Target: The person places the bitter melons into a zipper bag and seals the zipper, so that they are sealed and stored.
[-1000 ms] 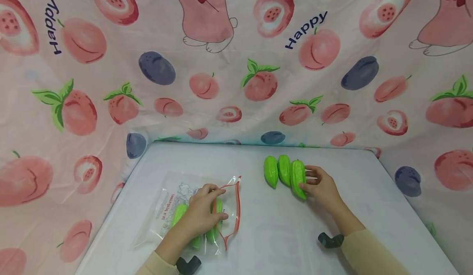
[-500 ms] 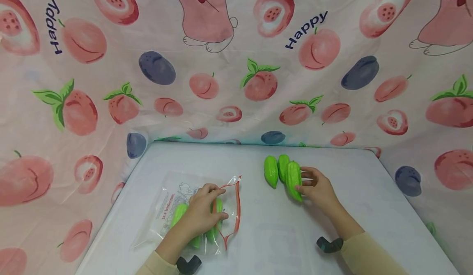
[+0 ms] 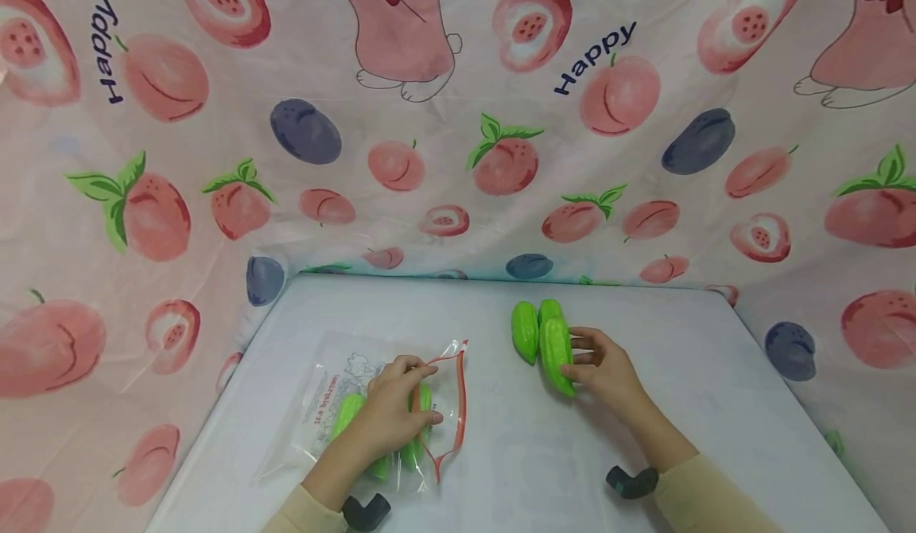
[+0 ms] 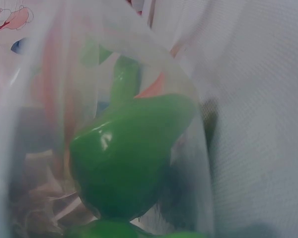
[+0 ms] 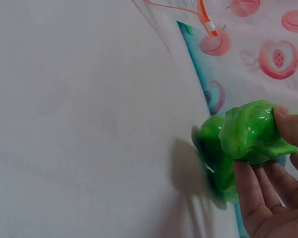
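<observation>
The green vegetable (image 3: 556, 356) I am handling is in my right grip (image 3: 597, 362), at the far part of the table (image 3: 687, 398), right of the middle. My thumb presses its right side near the lower end, and my other fingers are bent against it higher up; the right wrist view shows it pinched between thumb and fingertips. From the head view it partly covers a second vegetable (image 3: 550, 310) behind it; I cannot tell whether the two touch. A third vegetable (image 3: 525, 332) lies just to the left, its pointed end toward me.

Well apart from these, to the left, a clear bag (image 3: 300, 429) lies on the table with its orange strip (image 3: 461, 406) parted at the mouth, facing right. My left grip (image 3: 390, 406) rests over the bag at that mouth, thumb and forefinger spread wide. More green vegetables (image 3: 348, 412) are inside, partly hidden by my hand. The left wrist view shows one (image 4: 129, 153) close up behind the cloudy plastic.

I wear pale yellow sleeves (image 3: 716, 497), and a dark curved piece (image 3: 632, 483) sits at each wrist. Beyond the table hangs a pink cloth (image 3: 444, 139) printed with fruit and the word "Happy".
</observation>
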A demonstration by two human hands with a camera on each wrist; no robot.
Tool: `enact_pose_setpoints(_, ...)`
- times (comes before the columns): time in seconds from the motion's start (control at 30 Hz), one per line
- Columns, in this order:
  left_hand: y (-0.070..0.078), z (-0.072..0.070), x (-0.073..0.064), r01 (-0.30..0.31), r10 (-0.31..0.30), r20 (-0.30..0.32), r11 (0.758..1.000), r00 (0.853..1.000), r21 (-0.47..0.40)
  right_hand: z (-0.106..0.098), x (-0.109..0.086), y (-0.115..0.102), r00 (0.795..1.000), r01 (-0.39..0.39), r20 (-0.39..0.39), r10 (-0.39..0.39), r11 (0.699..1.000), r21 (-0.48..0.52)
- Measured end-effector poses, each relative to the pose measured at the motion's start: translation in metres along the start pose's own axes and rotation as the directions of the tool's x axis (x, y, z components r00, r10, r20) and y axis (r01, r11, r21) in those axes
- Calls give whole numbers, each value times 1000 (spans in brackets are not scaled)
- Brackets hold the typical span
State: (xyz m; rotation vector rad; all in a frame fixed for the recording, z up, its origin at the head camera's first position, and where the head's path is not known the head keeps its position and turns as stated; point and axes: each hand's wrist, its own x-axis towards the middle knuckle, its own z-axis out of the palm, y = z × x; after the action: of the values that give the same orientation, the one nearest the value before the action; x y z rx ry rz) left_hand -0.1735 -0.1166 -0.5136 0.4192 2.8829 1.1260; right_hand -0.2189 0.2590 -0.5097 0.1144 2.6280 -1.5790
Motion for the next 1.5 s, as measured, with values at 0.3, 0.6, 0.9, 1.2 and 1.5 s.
enact_pose_setpoints(0.3, 0, 0, 0, -8, 8, -1, 1000, 1000, -3, 9, -7, -4, 999, 23, 22, -24, 999, 39)
enact_pose_setpoints(0.6, 0, 1, 0, -5, 5, -5, 1000, 1000, 15, 21, -15, -10, 998, 44, 43, -48, 996, 81)
enact_pose_setpoints(0.9, -1, 1, 0, -7, 7, -5, 1000, 1000, 3, 27, -22, -18, 996, 61, 51, -68, 990, 126)
enact_pose_setpoints(1.2, -1, 1, 0, -5, 5, -6, 1000, 1000, 9, 37, -31, -27, 995, 59, 72, -69, 988, 140)
enact_pose_setpoints(1.5, 0, 2, -1, 0, 0, -7, 1000, 1000, -4, 51, -38, -30, 992, 58, 104, -76, 984, 167)
